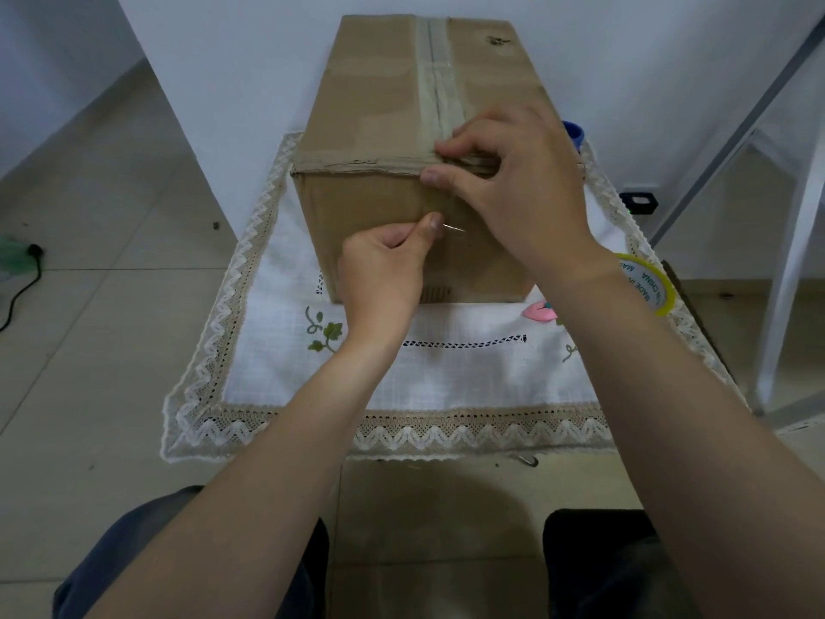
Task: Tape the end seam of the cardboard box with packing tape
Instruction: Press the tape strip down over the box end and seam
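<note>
A brown cardboard box stands lengthwise on a small table, with clear tape along its top centre seam. My right hand lies over the near top edge, fingers curled on the edge and thumb pressing the front face. My left hand is lower on the front face and pinches the end of a clear tape strip between thumb and forefinger. The roll of packing tape, with a yellow core, hangs round my right wrist.
A white embroidered cloth with lace trim covers the table. A small pink object lies by the box's front right corner, and a blue object shows behind my right hand. A white frame stands at right; a black cable on the floor at left.
</note>
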